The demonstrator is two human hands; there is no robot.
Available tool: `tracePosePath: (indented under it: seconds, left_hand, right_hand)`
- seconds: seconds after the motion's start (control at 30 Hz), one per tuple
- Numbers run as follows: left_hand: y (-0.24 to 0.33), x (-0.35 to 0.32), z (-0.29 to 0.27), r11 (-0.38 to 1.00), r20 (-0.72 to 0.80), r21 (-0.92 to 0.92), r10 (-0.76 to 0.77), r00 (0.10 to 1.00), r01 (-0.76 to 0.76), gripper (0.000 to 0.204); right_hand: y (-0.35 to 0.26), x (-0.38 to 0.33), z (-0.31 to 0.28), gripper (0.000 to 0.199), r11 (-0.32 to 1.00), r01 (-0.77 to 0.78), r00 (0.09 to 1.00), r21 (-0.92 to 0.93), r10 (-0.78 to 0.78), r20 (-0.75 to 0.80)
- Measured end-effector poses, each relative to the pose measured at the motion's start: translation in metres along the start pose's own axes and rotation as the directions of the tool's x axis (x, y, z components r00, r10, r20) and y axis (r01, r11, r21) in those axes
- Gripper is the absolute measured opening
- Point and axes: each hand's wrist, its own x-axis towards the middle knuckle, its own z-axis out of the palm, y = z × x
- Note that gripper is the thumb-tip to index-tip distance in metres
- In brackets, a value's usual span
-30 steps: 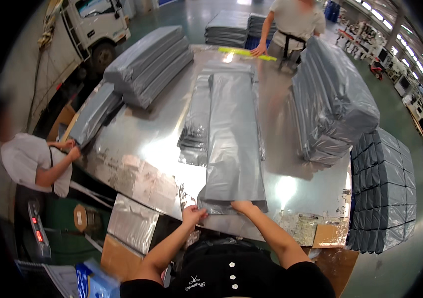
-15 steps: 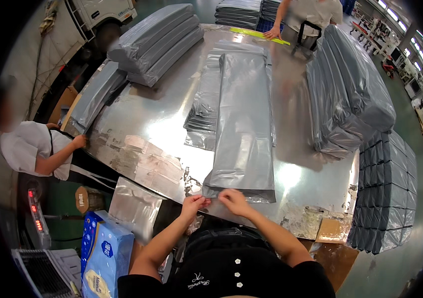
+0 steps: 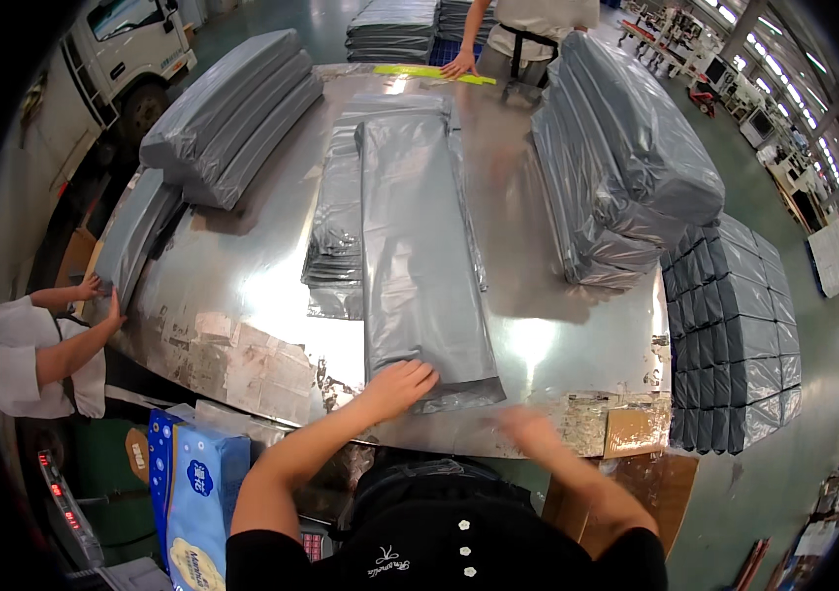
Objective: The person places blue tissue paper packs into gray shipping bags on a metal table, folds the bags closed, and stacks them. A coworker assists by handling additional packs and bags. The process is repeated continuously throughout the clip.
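A long grey plastic bag [image 3: 419, 266] lies lengthwise before me on the metal-topped table [image 3: 272, 246], looking flat and filled. Its near end has a darker, loose flap [image 3: 464, 396]. My left hand [image 3: 400, 387] is at the bag's near left corner, fingers together and curled on the plastic. Off to the right of the flap is my right hand [image 3: 528, 430], apart from the bag and smeared by motion, so its fingers cannot be made out. More flat grey bags [image 3: 333, 246] lie beneath and to the left of the long one.
Wrapped grey bundles are stacked at the left [image 3: 232, 118] and the right [image 3: 626, 167]. A strapped grey stack [image 3: 735, 335] stands beyond the right edge. One co-worker's hand [image 3: 459, 65] rests at the far edge; another person [image 3: 45, 355] works at the left. A blue package [image 3: 203, 492] sits near my left.
My left hand has shifted from the flap's edge onto the bag's near corner. My right hand has let go of the flap and swung right. The view has turned, and the left co-worker's hands have moved.
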Motion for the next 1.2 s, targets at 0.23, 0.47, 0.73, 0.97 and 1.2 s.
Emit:
tracePosePath:
  seconds: [0.23, 0.47, 0.73, 0.97, 1.2]
  left_hand:
    - [-0.041, -0.003, 0.040, 0.997, 0.340, -0.073, 0.028, 0.940, -0.004, 0.039]
    - [-0.068, -0.027, -0.014, 0.627, 0.442, -0.646, -0.158, 0.883, 0.435, 0.034]
    - [-0.090, -0.081, -0.030, 0.507, 0.373, -0.446, -0.644, 0.668, 0.738, 0.024]
    - [-0.095, -0.076, -0.021, 0.602, 0.252, -0.517, -0.572, 0.780, 0.608, 0.022]
    - [-0.099, -0.084, -0.006, 0.367, 0.255, -0.680, -0.694, 0.673, 0.635, 0.017]
  right_hand:
    - [-0.070, 0.127, 0.058, 0.024, 0.896, 0.122, 0.966, -0.426, -0.207, -0.157]
    - [-0.046, 0.163, -0.027, 0.020, 0.971, 0.167, 0.915, -0.172, -0.217, -0.340]
    - [-0.027, 0.185, -0.090, 0.040, 0.971, -0.107, 0.697, 0.216, 0.228, -0.680]
    - [0.000, 0.082, -0.074, 0.040, 0.975, 0.216, 0.958, -0.053, -0.222, -0.180]
    - [0.046, 0.104, -0.034, 0.015, 0.908, -0.066, 0.761, 0.414, 0.315, -0.567]
